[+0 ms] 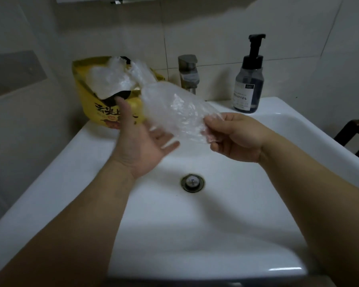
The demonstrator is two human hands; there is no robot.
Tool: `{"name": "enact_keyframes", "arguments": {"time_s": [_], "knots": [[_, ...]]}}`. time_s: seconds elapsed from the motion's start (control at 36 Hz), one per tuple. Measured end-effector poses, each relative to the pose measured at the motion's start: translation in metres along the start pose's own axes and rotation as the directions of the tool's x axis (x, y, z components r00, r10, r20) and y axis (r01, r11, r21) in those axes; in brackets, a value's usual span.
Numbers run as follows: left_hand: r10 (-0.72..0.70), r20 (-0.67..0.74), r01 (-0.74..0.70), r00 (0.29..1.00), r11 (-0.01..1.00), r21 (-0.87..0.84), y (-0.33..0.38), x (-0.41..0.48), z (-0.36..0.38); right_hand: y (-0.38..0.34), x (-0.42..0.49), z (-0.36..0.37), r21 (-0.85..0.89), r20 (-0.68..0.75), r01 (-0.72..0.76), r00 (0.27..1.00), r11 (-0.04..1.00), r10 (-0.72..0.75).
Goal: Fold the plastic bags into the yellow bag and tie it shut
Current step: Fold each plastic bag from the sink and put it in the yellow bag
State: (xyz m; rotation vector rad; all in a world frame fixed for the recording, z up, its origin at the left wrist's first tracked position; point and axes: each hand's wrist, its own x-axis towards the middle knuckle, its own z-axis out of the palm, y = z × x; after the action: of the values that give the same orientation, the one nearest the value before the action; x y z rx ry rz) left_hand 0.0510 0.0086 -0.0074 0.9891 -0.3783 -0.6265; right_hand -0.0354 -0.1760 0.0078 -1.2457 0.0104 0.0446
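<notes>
1. Pinching the near end of a crinkled clear plastic bag [174,108], the right hand [234,137] had thumb and fingers closed on the film, above the white ceramic sink [50,172].
2. That bag's long axis ran from the right hand up and left, toward the open yellow printed bag [95,100] standing on the sink's back-left corner.
3. The left hand [141,148] lay open, palm up and fingers spread, just under the clear bag; whether it touched the film could not be told.
4. The left hand was nearer the yellow bag, which had crumpled clear bags [110,79] in its mouth; folding looked next.
</notes>
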Motion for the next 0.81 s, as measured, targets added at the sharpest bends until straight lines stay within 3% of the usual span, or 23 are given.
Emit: {"name": "enact_keyframes", "arguments": {"time_s": [0.08, 0.17, 0.28, 0.39, 0.5, 0.81], "knots": [[-0.167, 0.112, 0.132, 0.980, 0.954, 0.268, -0.024, -0.002, 0.016, 0.009, 0.004, 0.009, 0.037, -0.082, 0.013, 0.997, 0.999, -0.010], [-0.152, 0.088, 0.108, 0.985, 0.919, 0.379, -0.039, 0.000, 0.031, 0.020, 0.008, 0.018, -0.096, -0.098, 0.009, 0.995, 0.995, -0.019], [-0.052, -0.032, 0.058, 0.998, 0.974, 0.219, -0.038, 0.008, 0.033, 0.027, 0.008, 0.023, -0.233, -0.110, 0.007, 0.993, 0.972, -0.034], [-0.083, -0.074, 0.095, 0.994, 0.981, 0.172, -0.034, 0.008, 0.029, 0.034, 0.006, 0.027, -0.463, -0.120, -0.060, 0.993, 0.884, 0.004], [-0.033, -0.119, 0.039, 0.992, 0.998, 0.050, -0.023, 0.005, 0.027, 0.032, 0.004, 0.028, -0.569, -0.114, -0.103, 0.992, 0.816, 0.046], [0.065, -0.337, -0.098, 0.939, 0.992, -0.082, 0.013, -0.001, 0.000, 0.017, -0.006, 0.016, -0.613, 0.001, -0.199, 0.968, 0.764, 0.253]]}}
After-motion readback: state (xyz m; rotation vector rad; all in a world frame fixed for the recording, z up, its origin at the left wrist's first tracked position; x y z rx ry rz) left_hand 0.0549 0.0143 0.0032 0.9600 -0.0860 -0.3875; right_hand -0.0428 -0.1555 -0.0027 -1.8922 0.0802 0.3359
